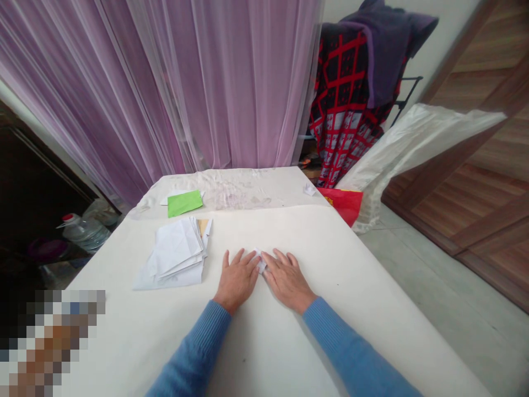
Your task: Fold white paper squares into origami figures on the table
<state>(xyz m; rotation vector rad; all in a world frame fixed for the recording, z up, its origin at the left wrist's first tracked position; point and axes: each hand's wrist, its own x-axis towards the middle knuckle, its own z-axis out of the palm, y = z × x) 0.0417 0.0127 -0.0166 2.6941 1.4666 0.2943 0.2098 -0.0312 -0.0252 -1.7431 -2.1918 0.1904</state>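
A small piece of folded white paper [260,263] lies on the white-covered table [264,347], between my two hands. My left hand [236,280] rests palm down at its left side, fingers stretched out and the fingertips against the paper. From the right, my right hand [290,281] lies flat with spread fingers, its thumb and index side touching the paper's edge. Much of the paper is covered by my fingers. Left of my left hand is a loose stack of white paper sheets [176,248].
Behind the stack lies a bright green paper [184,203]. A small crumpled white paper [309,189] sits near the far right corner. A red bag [345,205] is just beyond the right edge. Plastic bottles [85,231] stand left of the table, and a purple curtain [231,82] hangs behind it.
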